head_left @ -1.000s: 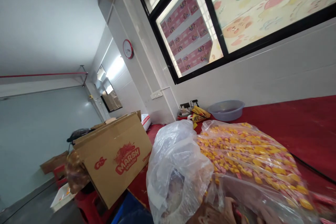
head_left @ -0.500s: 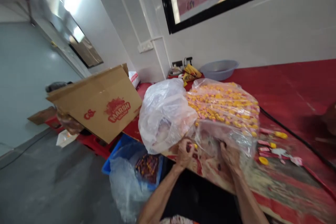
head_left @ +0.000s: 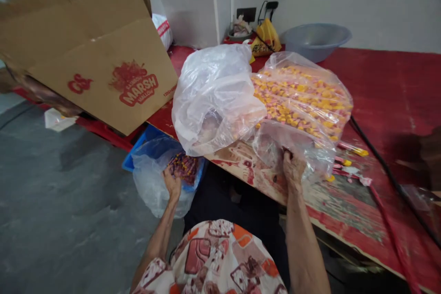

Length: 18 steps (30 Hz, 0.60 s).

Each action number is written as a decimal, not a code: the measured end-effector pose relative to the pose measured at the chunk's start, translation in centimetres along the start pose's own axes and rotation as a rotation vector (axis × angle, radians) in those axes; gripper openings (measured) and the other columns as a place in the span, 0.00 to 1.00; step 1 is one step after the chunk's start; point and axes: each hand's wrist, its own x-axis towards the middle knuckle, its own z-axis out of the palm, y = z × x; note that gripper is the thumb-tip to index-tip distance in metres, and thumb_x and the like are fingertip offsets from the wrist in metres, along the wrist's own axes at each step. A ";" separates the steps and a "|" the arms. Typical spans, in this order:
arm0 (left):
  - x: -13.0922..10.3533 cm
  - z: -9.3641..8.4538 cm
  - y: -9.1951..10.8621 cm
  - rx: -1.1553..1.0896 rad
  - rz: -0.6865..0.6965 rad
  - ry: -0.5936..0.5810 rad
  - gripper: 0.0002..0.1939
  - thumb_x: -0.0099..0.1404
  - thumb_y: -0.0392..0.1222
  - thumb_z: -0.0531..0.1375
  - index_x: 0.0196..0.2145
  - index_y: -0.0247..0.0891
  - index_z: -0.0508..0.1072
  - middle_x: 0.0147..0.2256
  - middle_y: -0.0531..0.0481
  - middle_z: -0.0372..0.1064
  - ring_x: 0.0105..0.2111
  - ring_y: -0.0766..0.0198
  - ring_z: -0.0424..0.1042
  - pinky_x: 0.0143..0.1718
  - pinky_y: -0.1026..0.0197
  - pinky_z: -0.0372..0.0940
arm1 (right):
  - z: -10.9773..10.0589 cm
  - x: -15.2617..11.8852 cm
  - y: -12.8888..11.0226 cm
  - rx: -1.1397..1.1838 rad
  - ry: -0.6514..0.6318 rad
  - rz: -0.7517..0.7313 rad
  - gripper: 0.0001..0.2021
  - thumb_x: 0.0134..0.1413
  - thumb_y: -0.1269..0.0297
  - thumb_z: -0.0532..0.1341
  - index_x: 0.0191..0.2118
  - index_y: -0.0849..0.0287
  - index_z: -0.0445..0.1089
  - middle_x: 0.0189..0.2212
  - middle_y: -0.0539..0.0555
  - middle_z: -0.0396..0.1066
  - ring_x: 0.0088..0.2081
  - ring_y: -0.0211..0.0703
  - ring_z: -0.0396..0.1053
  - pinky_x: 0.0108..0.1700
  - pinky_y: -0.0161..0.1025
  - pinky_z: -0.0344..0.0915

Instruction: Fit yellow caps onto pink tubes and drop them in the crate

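Observation:
My left hand (head_left: 173, 183) is down at the blue crate (head_left: 128, 161), fingers apart over small dark-red and yellow pieces (head_left: 188, 167) in a clear plastic bag (head_left: 146, 193). Whether a piece lies under its fingertips is hidden. At the table edge, my right hand (head_left: 294, 167) is closed on the loose mouth of a large clear plastic bag (head_left: 296, 140). That bag lies on its side, full of small yellow-and-pink pieces (head_left: 299, 94). A crumpled, whitish plastic bag (head_left: 213, 87) leans against its left side.
A cardboard box (head_left: 99, 50) with red print stands tilted on the left. A grey-blue basin (head_left: 317, 41) and a yellow packet (head_left: 266, 39) sit at the back. Loose yellow-tipped pieces (head_left: 358, 150) and a black cable (head_left: 389, 172) lie on the red table (head_left: 386, 78).
My left hand has left the table edge and moved down-left to the crate. The right hand stays at the bag's mouth. The camera view has tilted downward.

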 end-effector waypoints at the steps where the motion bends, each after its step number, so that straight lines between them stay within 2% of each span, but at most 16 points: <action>1: 0.0 0.2 0.4 -0.002 -0.004 0.040 0.14 0.80 0.55 0.58 0.49 0.43 0.72 0.48 0.36 0.75 0.52 0.41 0.80 0.62 0.35 0.80 | 0.0 0.0 0.2 -0.005 -0.002 -0.005 0.24 0.70 0.51 0.51 0.47 0.58 0.83 0.49 0.70 0.85 0.53 0.65 0.79 0.64 0.62 0.75; 3: 0.2 1.6 2.3 -0.025 0.037 0.098 0.14 0.82 0.52 0.56 0.53 0.42 0.75 0.54 0.34 0.77 0.58 0.42 0.80 0.66 0.38 0.79 | 0.0 0.0 0.5 -0.006 0.007 -0.017 0.25 0.70 0.51 0.52 0.47 0.59 0.84 0.49 0.70 0.85 0.53 0.65 0.79 0.63 0.61 0.75; 5: 1.4 4.3 5.5 -0.070 0.171 0.041 0.14 0.83 0.49 0.54 0.54 0.42 0.77 0.56 0.33 0.78 0.62 0.44 0.79 0.68 0.41 0.79 | -0.1 0.0 0.8 -0.009 0.023 -0.024 0.24 0.70 0.51 0.53 0.47 0.58 0.84 0.49 0.68 0.85 0.53 0.64 0.79 0.63 0.60 0.76; 8: 4.8 10.2 10.9 -0.100 0.366 -0.211 0.15 0.83 0.43 0.55 0.55 0.40 0.80 0.58 0.32 0.79 0.63 0.44 0.79 0.70 0.41 0.78 | -0.3 0.1 0.6 -0.026 0.028 -0.014 0.23 0.70 0.51 0.53 0.46 0.56 0.84 0.48 0.65 0.86 0.53 0.61 0.79 0.62 0.57 0.76; 10: 7.6 14.4 14.1 -0.044 0.371 -0.309 0.17 0.80 0.40 0.58 0.60 0.37 0.80 0.64 0.29 0.78 0.70 0.40 0.76 0.77 0.34 0.72 | -0.6 0.2 0.2 -0.017 0.008 0.003 0.22 0.70 0.51 0.54 0.45 0.55 0.84 0.47 0.64 0.86 0.52 0.60 0.79 0.63 0.56 0.76; 12: 10.0 18.0 16.4 -0.025 0.309 -0.318 0.25 0.78 0.39 0.61 0.68 0.31 0.76 0.71 0.22 0.73 0.75 0.33 0.71 0.80 0.26 0.67 | -0.9 0.1 -0.4 0.002 -0.017 0.029 0.20 0.69 0.52 0.55 0.45 0.55 0.83 0.48 0.63 0.86 0.53 0.59 0.79 0.65 0.56 0.76; 15: 11.8 21.6 17.9 -0.022 0.210 -0.309 0.31 0.79 0.43 0.63 0.74 0.30 0.71 0.76 0.20 0.68 0.80 0.30 0.65 0.82 0.23 0.62 | -1.3 0.0 -1.1 -0.004 -0.031 0.053 0.19 0.69 0.52 0.55 0.44 0.55 0.81 0.48 0.64 0.85 0.53 0.60 0.79 0.65 0.58 0.76; 18: 11.9 22.8 17.3 -0.080 0.218 -0.318 0.28 0.81 0.45 0.63 0.73 0.32 0.72 0.74 0.22 0.71 0.80 0.34 0.66 0.84 0.29 0.63 | -1.5 0.5 -1.6 -0.048 -0.039 0.056 0.18 0.70 0.52 0.56 0.46 0.55 0.80 0.46 0.63 0.84 0.51 0.60 0.79 0.62 0.58 0.78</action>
